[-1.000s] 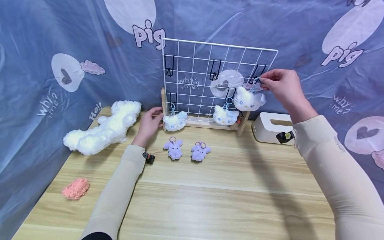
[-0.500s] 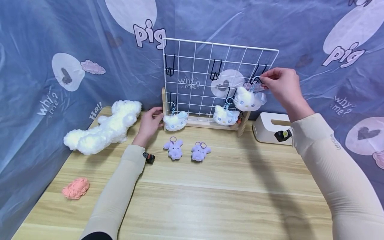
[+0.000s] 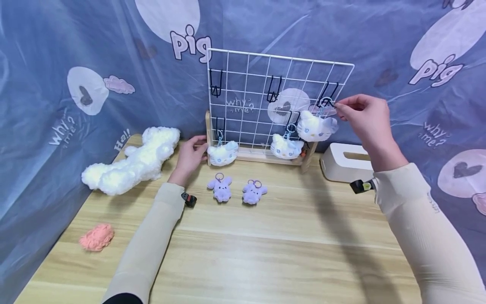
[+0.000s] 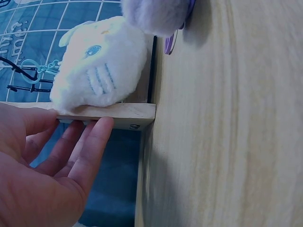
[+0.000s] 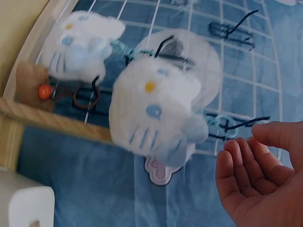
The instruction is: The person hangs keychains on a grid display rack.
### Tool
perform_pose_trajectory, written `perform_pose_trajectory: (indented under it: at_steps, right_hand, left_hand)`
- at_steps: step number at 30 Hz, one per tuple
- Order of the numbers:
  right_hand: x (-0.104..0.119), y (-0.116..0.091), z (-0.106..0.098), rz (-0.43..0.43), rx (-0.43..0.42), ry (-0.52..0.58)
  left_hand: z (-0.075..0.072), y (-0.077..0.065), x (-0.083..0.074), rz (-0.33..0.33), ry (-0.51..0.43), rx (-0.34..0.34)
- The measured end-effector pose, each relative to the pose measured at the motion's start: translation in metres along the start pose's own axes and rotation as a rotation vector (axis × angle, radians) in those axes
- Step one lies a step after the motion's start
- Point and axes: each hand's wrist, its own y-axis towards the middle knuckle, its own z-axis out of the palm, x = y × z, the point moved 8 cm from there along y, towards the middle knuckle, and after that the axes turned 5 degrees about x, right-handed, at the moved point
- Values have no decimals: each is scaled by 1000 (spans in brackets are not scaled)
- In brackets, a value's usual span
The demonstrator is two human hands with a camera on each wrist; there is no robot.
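Observation:
My right hand (image 3: pixel 368 118) is at the upper right of the white wire grid rack (image 3: pixel 281 55), thumb and fingertips close by a black hook's tip. From that hook, a white cat-head plush keychain (image 3: pixel 316 127) hangs by its light-blue ring (image 5: pixel 226 126). In the right wrist view the fingers are loosely curled with nothing between them. Fingertips of my left hand (image 3: pixel 191 155) touch the outer side of the rack's wooden post (image 4: pixel 109 112). Beside that post hangs a second cat-head keychain (image 3: pixel 224 153); a third (image 3: pixel 286 147) hangs lower right.
Two purple plush keychains (image 3: pixel 221 191) lie on the wooden table (image 3: pixel 265 253). Bare black hooks (image 3: pixel 272 95) are on the grid. A white fluffy plush (image 3: pixel 133 164) and a pink bundle (image 3: pixel 97 237) are at the left, a white tissue box (image 3: pixel 339 164) at the right.
My right hand has let go of the cat-head keychain's ring and drawn slightly to the right, leaving the keychain on the hook. The left hand stays at the post.

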Motion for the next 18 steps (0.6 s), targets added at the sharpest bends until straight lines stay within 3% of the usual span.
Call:
perform_pose_trajectory:
  at_steps: [7,12,18]
  right_hand:
    - [-3,-31,8,-52,-28,68]
    - [-11,-46,27,-41,21,144]
    - [-17,-61,69,-34,144,10]
  left_hand:
    - [0,-2,2,-9,-3,0]
    - [0,-3,2,-25,-5,3]
    - [0,-4,-1,-18,-20,6]
